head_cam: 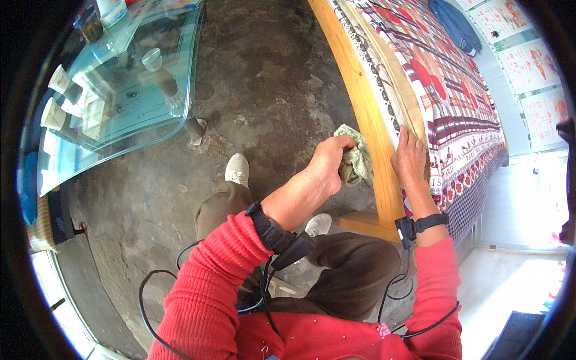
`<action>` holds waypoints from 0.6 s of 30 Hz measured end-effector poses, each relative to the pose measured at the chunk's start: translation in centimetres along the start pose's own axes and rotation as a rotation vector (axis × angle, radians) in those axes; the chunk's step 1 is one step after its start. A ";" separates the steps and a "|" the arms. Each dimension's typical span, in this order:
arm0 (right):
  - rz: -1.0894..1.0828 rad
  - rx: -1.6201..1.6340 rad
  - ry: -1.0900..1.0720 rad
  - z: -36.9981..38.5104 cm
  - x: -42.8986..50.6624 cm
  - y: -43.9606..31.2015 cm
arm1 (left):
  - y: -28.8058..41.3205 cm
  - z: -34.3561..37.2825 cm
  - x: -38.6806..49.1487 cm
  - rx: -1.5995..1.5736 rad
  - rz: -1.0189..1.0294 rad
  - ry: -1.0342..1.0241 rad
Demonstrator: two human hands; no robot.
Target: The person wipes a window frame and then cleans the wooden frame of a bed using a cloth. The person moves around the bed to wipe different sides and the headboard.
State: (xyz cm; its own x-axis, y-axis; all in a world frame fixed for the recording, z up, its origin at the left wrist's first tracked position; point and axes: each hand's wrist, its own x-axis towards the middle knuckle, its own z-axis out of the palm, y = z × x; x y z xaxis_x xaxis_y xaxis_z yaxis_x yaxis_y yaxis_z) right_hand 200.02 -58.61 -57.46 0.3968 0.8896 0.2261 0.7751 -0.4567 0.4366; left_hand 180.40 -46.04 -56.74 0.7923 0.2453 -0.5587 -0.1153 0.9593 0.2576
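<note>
My left hand (330,162) holds a crumpled pale green cloth (356,157) beside the light wooden side rail (366,108) of a bed. Just across the rail, my right hand (408,157) rests on the edge of the layered bedding, at a beige layer (405,96). Its fingers point away from me and their tips partly disappear at the fabric, so its grip is unclear. A plaid bedspread (454,81) with red hearts and printed lettering covers the bed.
At the left stands a glass-topped table (148,130) with paper cups (55,114) near its edge. A wooden bed leg (360,222) stands near my shoe (318,224). Black cables (146,288) loop by both arms. Dark blue clothing (454,27) lies at the bed's far side.
</note>
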 end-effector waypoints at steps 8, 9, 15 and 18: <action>-0.008 0.274 -0.115 -1.4 0.1 1.3 | 0.3 -0.1 -0.3 -0.029 0.018 -0.013; -0.008 0.361 -0.110 -1.6 0.0 1.8 | 0.2 -0.1 -0.3 -0.027 0.019 -0.018; 0.194 0.401 -0.045 -2.0 -1.3 3.5 | -0.1 -0.1 -0.2 -0.014 0.016 -0.004; 0.195 0.362 0.040 -1.8 -2.2 2.5 | 0.0 0.0 -0.2 -0.006 0.015 -0.006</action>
State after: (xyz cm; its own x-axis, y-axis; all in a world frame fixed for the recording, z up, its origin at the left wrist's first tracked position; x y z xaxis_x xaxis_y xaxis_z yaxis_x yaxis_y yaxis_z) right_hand 200.19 -61.66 -55.27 0.5394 0.7825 0.3109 0.8130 -0.5802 0.0497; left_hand 180.19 -46.12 -56.66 0.7942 0.2588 -0.5499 -0.1306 0.9563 0.2614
